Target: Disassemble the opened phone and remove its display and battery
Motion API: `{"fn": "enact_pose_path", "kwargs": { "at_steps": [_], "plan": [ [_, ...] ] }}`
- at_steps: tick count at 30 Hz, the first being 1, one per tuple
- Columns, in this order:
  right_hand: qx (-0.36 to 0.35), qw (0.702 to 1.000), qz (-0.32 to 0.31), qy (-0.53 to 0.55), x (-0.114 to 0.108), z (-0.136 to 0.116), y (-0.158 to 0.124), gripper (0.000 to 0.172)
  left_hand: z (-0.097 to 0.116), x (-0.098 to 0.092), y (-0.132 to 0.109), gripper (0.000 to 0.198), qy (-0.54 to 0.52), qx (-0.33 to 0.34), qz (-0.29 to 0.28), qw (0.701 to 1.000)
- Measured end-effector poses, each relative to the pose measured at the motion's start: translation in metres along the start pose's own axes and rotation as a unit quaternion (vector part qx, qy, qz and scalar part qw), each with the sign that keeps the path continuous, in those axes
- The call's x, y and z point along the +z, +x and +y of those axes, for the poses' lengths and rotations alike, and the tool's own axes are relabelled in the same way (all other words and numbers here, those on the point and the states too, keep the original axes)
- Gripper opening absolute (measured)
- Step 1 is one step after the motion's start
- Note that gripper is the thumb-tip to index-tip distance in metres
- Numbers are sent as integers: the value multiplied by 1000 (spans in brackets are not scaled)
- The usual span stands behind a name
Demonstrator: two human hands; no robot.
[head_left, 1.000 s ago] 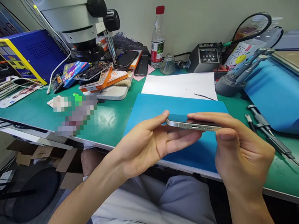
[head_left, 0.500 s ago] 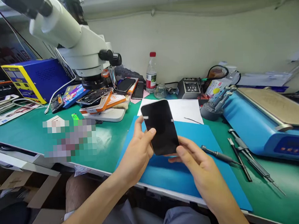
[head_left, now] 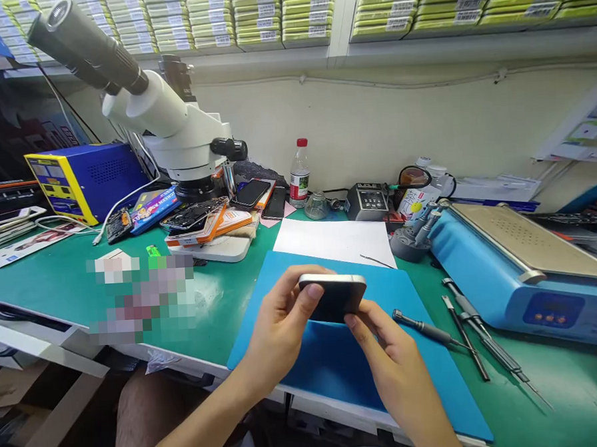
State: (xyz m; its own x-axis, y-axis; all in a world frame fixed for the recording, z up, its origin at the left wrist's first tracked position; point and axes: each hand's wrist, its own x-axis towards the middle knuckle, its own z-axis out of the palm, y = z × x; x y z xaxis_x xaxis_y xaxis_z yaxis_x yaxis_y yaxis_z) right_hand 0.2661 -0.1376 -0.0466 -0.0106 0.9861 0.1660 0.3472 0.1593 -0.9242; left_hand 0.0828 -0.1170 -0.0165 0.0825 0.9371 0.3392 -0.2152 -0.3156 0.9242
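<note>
A smartphone (head_left: pixel 332 300) with a dark screen and a pale metal edge is held above the blue mat (head_left: pixel 331 368). It is tilted so that one short edge faces me and the screen looks foreshortened. My left hand (head_left: pixel 283 317) grips its left side, thumb over the screen corner and fingers behind. At the lower right corner my right hand (head_left: pixel 385 346) pinches the phone between thumb and fingers. Just right of that hand, a dark-handled screwdriver (head_left: pixel 424 327) lies across the mat's edge. Behind the phone lies a white paper sheet (head_left: pixel 334 241).
Two more slim tools, a black pen-like one (head_left: pixel 465 338) and a grey screwdriver (head_left: pixel 489 333), lie right. Beyond them stands a blue heating plate machine (head_left: pixel 522 285). A microscope (head_left: pixel 173 130) rises at left over stacked phones and boxes (head_left: pixel 208 221). A bottle (head_left: pixel 300 177) stands behind.
The phone has tipped from showing its full screen to a nearly edge-on angle, still in both hands. My head view has lifted, bringing the shelf of yellow packs into sight.
</note>
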Motion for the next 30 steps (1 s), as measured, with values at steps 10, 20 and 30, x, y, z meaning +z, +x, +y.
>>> {"fn": "enact_pose_path", "kwargs": {
  "at_steps": [10,20,30],
  "plan": [
    [-241,958,154,-14,-3,-20,-6,24,-8,0,-6,18,-21,114,-62,991],
    [-273,942,188,-45,0,-24,1,12,4,-3,-4,17,150,161,-80,972],
    [-41,987,126,87,0,-5,10,63,-15,-12,-10,23,-60,-29,150,986]
  ]
}}
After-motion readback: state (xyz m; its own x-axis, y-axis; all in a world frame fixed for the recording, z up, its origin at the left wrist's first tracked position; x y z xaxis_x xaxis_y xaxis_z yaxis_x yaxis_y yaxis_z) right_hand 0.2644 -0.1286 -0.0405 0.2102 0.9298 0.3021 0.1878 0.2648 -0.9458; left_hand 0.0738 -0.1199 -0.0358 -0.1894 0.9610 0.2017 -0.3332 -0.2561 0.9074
